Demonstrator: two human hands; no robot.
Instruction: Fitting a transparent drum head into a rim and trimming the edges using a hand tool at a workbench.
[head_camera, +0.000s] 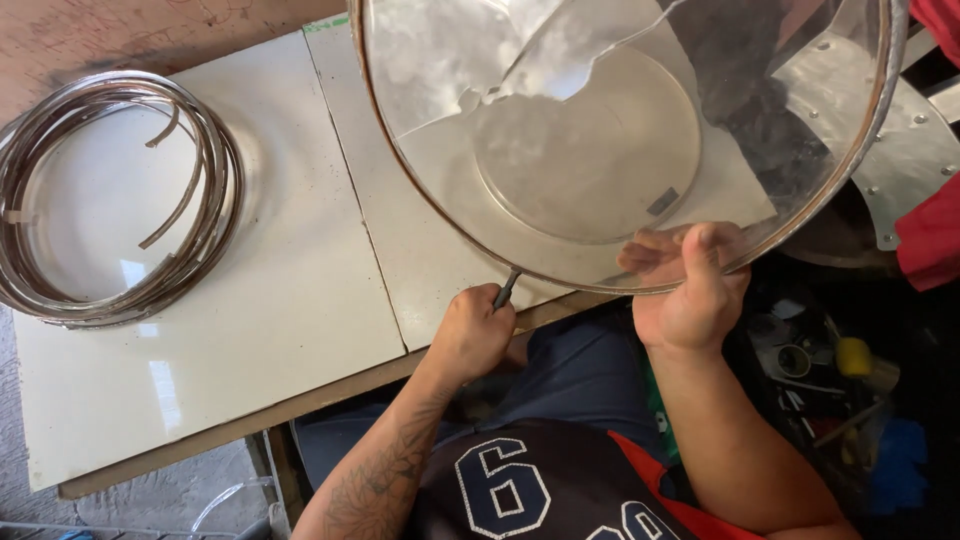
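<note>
Both arms are bare from the elbow down to the left hand (470, 335) and the right hand (690, 285) — no gloves, no watch, no rings that show. The left forearm carries a dark tattoo of leafy, shaded shapes running up toward the elbow. The torso wears a sleeveless sports jersey (560, 480), dark navy with large white-outlined numerals on the chest and red trim at the armhole — below it, blue trousers (580, 370) cover the lap.

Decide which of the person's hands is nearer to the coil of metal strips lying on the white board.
Left. The left hand, holding a small tool at the basin's rim, is closer to the coil. The right hand grips the rim farther away.
</note>
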